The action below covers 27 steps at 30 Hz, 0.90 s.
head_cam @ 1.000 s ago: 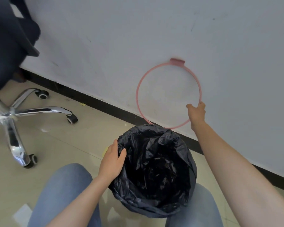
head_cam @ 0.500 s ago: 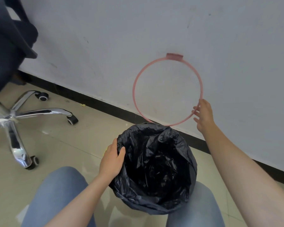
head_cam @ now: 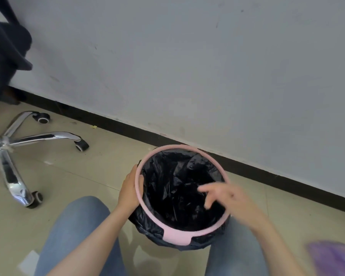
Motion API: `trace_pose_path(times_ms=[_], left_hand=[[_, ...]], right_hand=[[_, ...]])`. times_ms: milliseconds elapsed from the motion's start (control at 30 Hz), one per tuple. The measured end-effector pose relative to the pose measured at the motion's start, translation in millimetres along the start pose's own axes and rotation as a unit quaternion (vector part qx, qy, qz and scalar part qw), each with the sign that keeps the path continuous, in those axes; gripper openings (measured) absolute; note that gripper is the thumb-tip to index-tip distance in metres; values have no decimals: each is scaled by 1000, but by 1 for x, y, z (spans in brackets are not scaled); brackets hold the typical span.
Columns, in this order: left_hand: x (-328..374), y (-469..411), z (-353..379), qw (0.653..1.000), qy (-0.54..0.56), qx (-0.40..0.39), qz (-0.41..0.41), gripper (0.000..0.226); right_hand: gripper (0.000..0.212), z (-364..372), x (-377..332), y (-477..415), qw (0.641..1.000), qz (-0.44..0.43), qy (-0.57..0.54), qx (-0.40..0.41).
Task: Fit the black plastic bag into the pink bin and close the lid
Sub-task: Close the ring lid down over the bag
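Note:
A black plastic bag [head_cam: 179,188] lines the bin on the floor between my knees and hangs over its outer sides, hiding the bin body. A pink ring lid [head_cam: 177,239] lies flat on the bin's rim over the bag, its wider tab toward me. My left hand [head_cam: 130,191] grips the ring and bag at the left edge of the rim, thumb inside. My right hand [head_cam: 225,198] hovers blurred over the right side of the opening, fingers spread, holding nothing.
The bin stands close to a grey wall [head_cam: 207,76] with a black baseboard [head_cam: 267,172]. An office chair's chrome base [head_cam: 14,142] with castors is at the left. My jean-clad knees [head_cam: 74,232] flank the bin. A blurred purple thing [head_cam: 335,257] shows at the bottom right.
The pink ring has swung down from upright against the wall and now lies on the bin's rim. My right hand let go of it and moved over the opening. My left hand stayed on the rim.

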<state>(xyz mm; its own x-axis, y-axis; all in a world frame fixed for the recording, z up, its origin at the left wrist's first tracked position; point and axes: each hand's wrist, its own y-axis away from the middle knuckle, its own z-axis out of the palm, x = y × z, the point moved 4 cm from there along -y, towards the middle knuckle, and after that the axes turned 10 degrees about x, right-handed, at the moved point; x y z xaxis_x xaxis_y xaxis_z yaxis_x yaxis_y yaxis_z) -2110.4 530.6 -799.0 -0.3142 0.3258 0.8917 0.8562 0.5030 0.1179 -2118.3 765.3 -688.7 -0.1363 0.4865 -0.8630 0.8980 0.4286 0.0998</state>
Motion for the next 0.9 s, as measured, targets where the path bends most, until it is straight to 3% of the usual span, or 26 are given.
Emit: trace_pose_path(times_ms=[67, 167, 300, 467, 700, 800, 900], left_hand=[[3, 2, -4, 994, 90, -4, -55, 21], [-10, -1, -11, 967, 184, 31, -175, 33], [-18, -5, -14, 955, 201, 34, -216, 42], [-16, -5, -15, 967, 165, 29, -194, 45], [6, 9, -21, 994, -2, 101, 34, 43], [12, 11, -12, 970, -152, 84, 172, 52], [16, 14, 6, 919, -279, 34, 276, 46]], right_hand=[[54, 32, 8, 20, 988, -16, 129, -77], [64, 70, 19, 39, 935, -119, 321, -92], [57, 95, 40, 45, 896, -148, 416, -58], [31, 110, 54, 42, 888, -179, 423, -19], [30, 103, 60, 16, 868, -211, 448, 42], [29, 97, 53, -19, 873, -192, 446, 55], [30, 86, 44, -58, 874, -189, 447, 39]])
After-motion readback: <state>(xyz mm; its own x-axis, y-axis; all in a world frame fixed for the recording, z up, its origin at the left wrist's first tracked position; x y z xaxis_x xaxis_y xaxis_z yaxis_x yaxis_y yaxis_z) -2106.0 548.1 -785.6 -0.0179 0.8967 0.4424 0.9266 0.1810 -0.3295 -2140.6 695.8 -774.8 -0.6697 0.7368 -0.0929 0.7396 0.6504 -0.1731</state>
